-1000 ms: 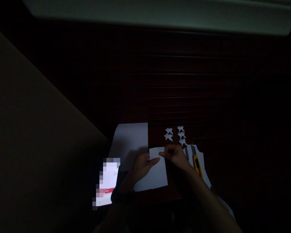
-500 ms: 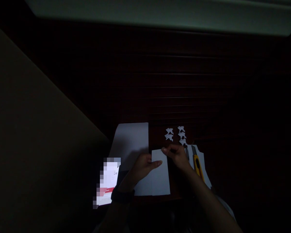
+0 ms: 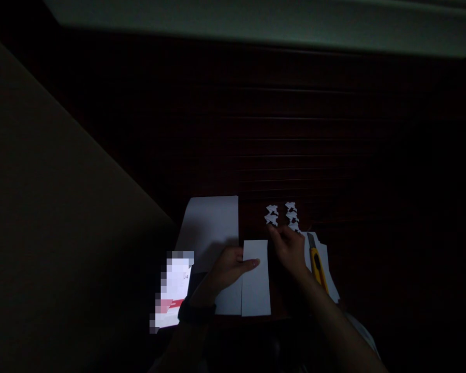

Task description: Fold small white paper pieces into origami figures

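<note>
The left hand (image 3: 231,267) slants in from near left, pinching the white paper (image 3: 255,291). The right hand (image 3: 290,251) curls just right of it; whether pressed together, I cannot tell.

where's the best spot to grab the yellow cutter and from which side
Probably mid-handle on the yellow cutter, from above and its right: it lies on white paper, grey end pointing away from the person, and the right forearm runs close along its left.
</note>
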Action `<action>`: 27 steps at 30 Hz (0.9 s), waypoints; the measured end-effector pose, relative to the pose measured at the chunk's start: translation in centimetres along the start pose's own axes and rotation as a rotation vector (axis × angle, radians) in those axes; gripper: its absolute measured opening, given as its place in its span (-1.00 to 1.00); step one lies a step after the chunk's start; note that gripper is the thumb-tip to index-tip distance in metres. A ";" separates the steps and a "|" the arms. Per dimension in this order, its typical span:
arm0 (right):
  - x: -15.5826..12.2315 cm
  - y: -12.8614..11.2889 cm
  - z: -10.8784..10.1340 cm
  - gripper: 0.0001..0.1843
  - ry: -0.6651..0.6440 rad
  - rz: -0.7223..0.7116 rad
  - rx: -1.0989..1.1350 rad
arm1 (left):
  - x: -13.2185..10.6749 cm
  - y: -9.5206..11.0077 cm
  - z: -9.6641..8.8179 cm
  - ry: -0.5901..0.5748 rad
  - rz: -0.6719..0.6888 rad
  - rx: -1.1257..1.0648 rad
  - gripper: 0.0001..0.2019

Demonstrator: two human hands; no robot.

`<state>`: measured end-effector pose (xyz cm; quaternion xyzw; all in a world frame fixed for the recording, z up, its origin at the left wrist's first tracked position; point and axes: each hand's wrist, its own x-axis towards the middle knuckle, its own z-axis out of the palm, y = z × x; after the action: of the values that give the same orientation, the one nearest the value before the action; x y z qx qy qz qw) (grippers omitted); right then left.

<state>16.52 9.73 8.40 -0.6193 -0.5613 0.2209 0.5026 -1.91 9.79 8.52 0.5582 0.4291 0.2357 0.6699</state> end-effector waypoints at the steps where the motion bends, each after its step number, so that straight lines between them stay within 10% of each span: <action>1: 0.2 0.2 -0.2 -0.64 0.020 0.056 0.030 | 0.0 -0.1 0.0 0.008 0.000 -0.001 -0.69; 10: 0.3 1.2 0.8 -0.76 -0.380 0.139 0.300 | 0.1 0.3 -0.6 0.072 0.032 0.054 -0.68; 22: 0.7 1.7 0.5 -0.73 -0.172 0.251 0.414 | 0.2 -0.4 -0.4 0.051 0.020 0.011 -0.73; 27: 0.5 1.4 0.6 -0.71 -0.415 0.274 0.473 | 0.6 -0.6 -0.7 0.176 0.048 -0.021 -0.72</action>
<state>16.88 10.63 7.07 -0.4970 -0.4964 0.5317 0.4732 -2.33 10.46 7.74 0.5382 0.4704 0.3042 0.6297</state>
